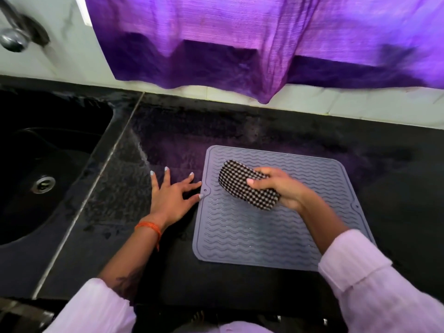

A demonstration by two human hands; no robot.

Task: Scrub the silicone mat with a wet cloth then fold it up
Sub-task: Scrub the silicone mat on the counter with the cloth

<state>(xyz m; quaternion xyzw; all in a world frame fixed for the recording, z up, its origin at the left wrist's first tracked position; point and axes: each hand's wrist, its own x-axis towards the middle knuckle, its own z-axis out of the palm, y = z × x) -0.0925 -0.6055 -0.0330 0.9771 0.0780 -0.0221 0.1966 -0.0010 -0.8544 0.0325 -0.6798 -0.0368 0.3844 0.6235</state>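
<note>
Grey ribbed silicone mat (276, 212) lies flat on black stone counter (396, 188), right of the black sink (36, 164). Right hand (281, 186) grips black-and-white checked cloth (245, 186), bunched, on mat's upper half. Left hand (171, 191) flat on counter, fingers spread, thumb tip touching mat's left edge.

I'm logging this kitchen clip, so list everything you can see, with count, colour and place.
mat: one, grey, wavy ribs, flat on the counter, centre right
cloth: one, black and white check, on the mat's far half
counter: one, black, across the middle
sink: one, black, left
tap: one, metal, upper left
curtain: one, purple, hanging behind the counter
thread band: one, orange, left wrist
sleeves: two, pale pink, bottom
left hand: spread flat on the counter, thumb tip at the mat's left edge
right hand: grips the cloth
</note>
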